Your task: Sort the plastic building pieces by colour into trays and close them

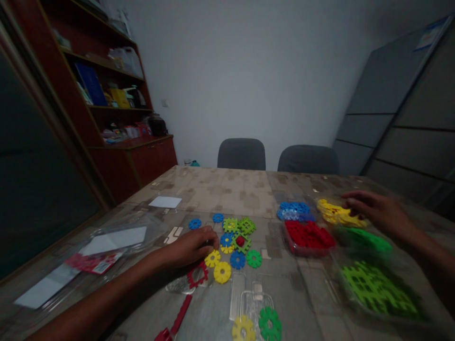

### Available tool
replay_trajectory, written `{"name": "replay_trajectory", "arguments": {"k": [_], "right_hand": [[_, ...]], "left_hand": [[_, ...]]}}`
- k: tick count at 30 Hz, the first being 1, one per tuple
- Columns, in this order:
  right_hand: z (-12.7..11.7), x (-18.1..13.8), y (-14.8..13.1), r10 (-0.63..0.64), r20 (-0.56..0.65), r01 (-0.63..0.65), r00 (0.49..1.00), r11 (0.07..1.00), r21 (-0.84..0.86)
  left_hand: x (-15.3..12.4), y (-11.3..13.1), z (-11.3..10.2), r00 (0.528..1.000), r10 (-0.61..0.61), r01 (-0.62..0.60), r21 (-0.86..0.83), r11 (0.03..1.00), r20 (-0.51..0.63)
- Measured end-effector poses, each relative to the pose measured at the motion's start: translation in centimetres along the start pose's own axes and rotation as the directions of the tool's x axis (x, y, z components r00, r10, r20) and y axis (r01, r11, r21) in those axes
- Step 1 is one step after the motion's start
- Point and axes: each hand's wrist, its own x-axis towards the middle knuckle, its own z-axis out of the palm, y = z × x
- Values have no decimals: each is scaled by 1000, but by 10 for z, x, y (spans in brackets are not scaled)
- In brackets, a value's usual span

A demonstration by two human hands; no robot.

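My left hand [197, 244] rests on the table with its fingers curled and closed. Its fingertips are beside a cluster of notched plastic building pieces, and whatever they grip is hidden. In this cluster are a yellow disc [222, 272], a blue disc [238, 259], a green disc [254, 258] and lime square pieces [246, 226]. A small red piece [240, 241] sits on one lime square. A red toothed ring [197, 275] lies just below my left hand. My right hand [368, 208] hovers open over a tub of yellow pieces [337, 213], fingers stretched out and slightly bent.
Tubs of blue pieces [294, 211], red pieces [308, 235], green pieces [369, 239] and lime pieces [380, 289] stand at the right. A red bar [181, 314] lies near the front edge. Clear plastic bags [113, 239] spread at the left. Two grey chairs [241, 154] stand beyond the table.
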Motion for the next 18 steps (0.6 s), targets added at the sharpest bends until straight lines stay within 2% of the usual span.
{"name": "replay_trajectory", "arguments": {"k": [1, 2, 4, 6, 9, 10, 12, 14, 16, 18], "right_hand": [[11, -6, -17, -31, 44, 30, 999, 999, 29], [23, -14, -33, -80, 148, 74, 986, 996, 47], [50, -36, -65, -201, 341, 199, 918, 979, 40], [76, -65, -91, -269, 526, 287, 807, 957, 49], [106, -110, -119, -241, 724, 327, 646, 945, 22], [113, -122, -125, -265, 758, 370, 596, 928, 34], [128, -138, -133, -321, 785, 462, 530, 886, 50], [142, -143, -136, -310, 825, 523, 472, 852, 22], [155, -143, -135, -249, 862, 536, 441, 844, -30], [165, -142, -132, -244, 862, 518, 444, 855, -25]], "left_hand": [[0, 1, 0, 1000, -2, 2, 3, 1000, 0], [0, 1, -1, 1000, -5, 5, 6, 1000, -1], [-1, 2, -1, 1000, -7, 7, 10, 1000, -2], [-1, 4, -2, 1000, -3, 3, 11, 1000, -1], [-2, 4, -3, 1000, 3, -3, 3, 1000, 4], [-2, 4, -3, 1000, 5, -5, -2, 1000, 6], [-2, 2, -3, 1000, 11, -11, -15, 1000, 11], [-3, 0, -3, 1000, 19, -18, -29, 999, 19], [-4, 0, -4, 999, 24, -23, -38, 999, 31], [-5, 1, -7, 999, 26, -24, -45, 999, 43]]}}
